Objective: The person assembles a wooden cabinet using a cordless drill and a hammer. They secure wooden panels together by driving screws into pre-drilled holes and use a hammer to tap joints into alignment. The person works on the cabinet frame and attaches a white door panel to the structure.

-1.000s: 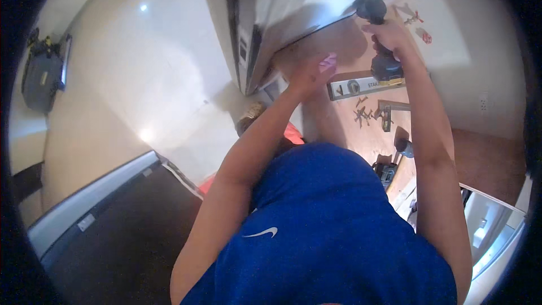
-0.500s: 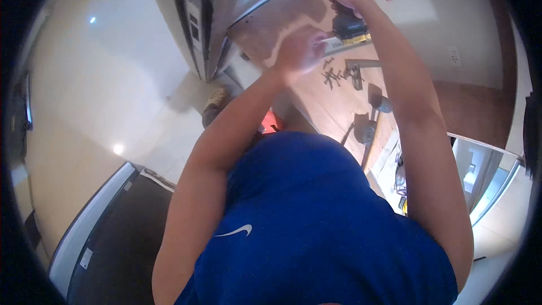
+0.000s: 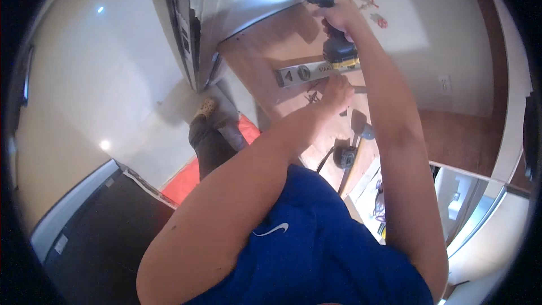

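Observation:
In my right hand, a cordless drill is gripped by its handle; it has a black body and a yellow-edged battery base. Just below the drill lies a silver spirit level on a wooden board. My left hand is down at the level's near edge with its fingers curled together; what is in them, if anything, is hidden. Beside it lie several small dark screws, partly covered by my hand and forearm.
A tape measure and a blue-grey tool head lie nearer me on the board. A white wall with an outlet stands at right. A dark panel is at lower left, beside red sheeting.
My left hand has moved right and nearer me, from over the level to the small screws, uncovering the level. My right hand still holds the drill. The view has shifted slightly.

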Available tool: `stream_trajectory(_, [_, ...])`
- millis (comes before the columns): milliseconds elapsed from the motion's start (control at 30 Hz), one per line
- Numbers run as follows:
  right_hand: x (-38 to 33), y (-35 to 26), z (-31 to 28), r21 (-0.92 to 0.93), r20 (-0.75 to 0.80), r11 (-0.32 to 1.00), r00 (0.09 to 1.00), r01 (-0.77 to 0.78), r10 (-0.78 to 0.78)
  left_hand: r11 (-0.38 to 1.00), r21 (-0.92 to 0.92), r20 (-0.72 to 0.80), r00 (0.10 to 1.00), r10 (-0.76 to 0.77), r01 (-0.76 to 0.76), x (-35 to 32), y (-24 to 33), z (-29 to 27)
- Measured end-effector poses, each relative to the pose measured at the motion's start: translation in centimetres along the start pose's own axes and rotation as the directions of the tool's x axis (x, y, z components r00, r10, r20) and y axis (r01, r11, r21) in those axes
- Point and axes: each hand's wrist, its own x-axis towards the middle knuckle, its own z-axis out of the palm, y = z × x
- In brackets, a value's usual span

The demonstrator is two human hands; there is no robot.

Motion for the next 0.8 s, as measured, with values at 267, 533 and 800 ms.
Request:
stream_trajectory(267, [1.1, 0.7, -0.7, 0.020, -0.004, 1.000, 1.000, -0.021, 0.021, 0.865, -0.472, 0.142, 0.983, -0.114, 0.168, 0.4, 2.2, -2.4])
stream_trajectory(533, [1.4, 0.8, -2.5, -0.013, 0.086, 1.000, 0.996, -0.009, 0.010, 0.859, -0.496, 0.151, 0.987, -0.059, 0.127, -16.4, -5.3, -19.2])
stream_trajectory(800, [2.3, 0.6, -2.8, 0.005, 0.082, 1.000, 0.996, 0.016, -0.016, 0.836, -0.417, -0.018, 0.916, -0.401, 0.357, -19.7, -7.0, -28.5])
